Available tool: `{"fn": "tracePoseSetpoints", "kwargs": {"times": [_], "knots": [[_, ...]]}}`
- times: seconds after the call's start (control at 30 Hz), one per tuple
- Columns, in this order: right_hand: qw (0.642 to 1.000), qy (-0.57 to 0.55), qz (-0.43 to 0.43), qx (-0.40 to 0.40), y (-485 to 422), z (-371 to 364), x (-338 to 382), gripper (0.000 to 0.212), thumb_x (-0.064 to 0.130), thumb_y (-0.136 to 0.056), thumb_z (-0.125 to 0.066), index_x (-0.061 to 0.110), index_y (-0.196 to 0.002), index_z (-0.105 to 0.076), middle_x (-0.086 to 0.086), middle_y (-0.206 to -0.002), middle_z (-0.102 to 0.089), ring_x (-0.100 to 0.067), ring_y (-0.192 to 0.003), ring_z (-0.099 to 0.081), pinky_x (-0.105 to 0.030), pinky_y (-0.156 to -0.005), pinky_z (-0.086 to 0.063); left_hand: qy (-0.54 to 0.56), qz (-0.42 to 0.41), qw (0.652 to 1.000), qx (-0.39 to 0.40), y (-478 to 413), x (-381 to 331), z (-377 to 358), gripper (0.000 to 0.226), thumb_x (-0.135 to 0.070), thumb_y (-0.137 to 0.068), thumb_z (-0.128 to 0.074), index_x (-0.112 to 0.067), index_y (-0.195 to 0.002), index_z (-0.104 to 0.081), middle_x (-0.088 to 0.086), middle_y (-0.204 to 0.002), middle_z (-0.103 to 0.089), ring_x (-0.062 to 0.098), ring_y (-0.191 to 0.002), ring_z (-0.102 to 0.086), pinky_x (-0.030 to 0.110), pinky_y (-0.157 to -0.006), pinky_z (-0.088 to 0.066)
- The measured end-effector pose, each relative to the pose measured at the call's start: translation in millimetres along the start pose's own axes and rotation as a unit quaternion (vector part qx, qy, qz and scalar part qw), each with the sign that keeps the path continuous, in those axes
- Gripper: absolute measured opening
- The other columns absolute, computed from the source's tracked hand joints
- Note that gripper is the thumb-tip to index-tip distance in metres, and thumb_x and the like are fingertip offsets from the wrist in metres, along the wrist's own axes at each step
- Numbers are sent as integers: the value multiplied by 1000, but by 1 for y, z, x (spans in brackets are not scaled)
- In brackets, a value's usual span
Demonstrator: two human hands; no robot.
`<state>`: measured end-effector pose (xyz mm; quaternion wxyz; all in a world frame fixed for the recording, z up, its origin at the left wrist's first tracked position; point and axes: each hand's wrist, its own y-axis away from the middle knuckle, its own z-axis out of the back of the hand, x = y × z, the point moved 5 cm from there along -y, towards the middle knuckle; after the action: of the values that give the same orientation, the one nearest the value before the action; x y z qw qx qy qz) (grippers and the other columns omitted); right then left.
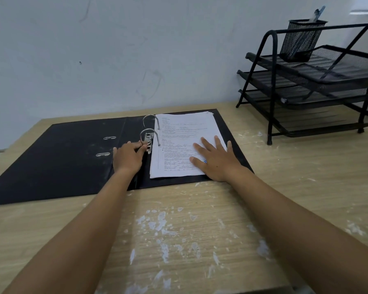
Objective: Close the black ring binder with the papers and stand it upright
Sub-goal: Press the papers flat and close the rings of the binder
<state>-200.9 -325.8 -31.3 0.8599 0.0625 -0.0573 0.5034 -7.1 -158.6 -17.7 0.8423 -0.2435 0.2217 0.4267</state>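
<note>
The black ring binder point(57, 158) lies open and flat on the wooden desk, its left cover spread toward the left edge. A stack of printed papers point(183, 132) sits on the right cover, threaded on the two metal rings point(148, 132), which look closed. My left hand point(128, 158) rests on the spine beside the nearer ring, fingertips touching the metal lever mechanism point(149, 142). My right hand point(216, 159) lies flat on the lower right of the papers, fingers spread, holding nothing.
A black three-tier mesh letter tray point(319, 88) stands at the back right against the wall, with a mesh pen cup point(302, 41) on its top tier. The wooden desk point(200, 230) has white paint flecks. The wall runs close behind the binder.
</note>
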Motion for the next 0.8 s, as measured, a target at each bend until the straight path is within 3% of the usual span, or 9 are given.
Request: {"fn": "tracePoseSetpoints", "kwargs": {"times": [0.43, 0.8], "knots": [[1000, -17, -23, -2, 15, 10, -46, 74, 73, -89, -18, 38, -154, -6, 10, -164, 4, -22, -149, 14, -54, -117, 13, 37, -4, 999, 22, 7, -40, -25, 30, -34, -97, -47, -24, -114, -69, 0, -133, -61, 21, -141, -34, 44, -119, 1], [998, -19, -58, 2, 4, 12, -77, 86, 84, -79, -17, 41, -153, -6, 8, -164, 6, -25, -149, 17, -58, -114, 15, 27, -10, 999, 16, -4, -59, -45, 29, -36, -97, -45, -27, -108, -70, 5, -120, -69, 20, -140, -37, 46, -120, 0]]}}
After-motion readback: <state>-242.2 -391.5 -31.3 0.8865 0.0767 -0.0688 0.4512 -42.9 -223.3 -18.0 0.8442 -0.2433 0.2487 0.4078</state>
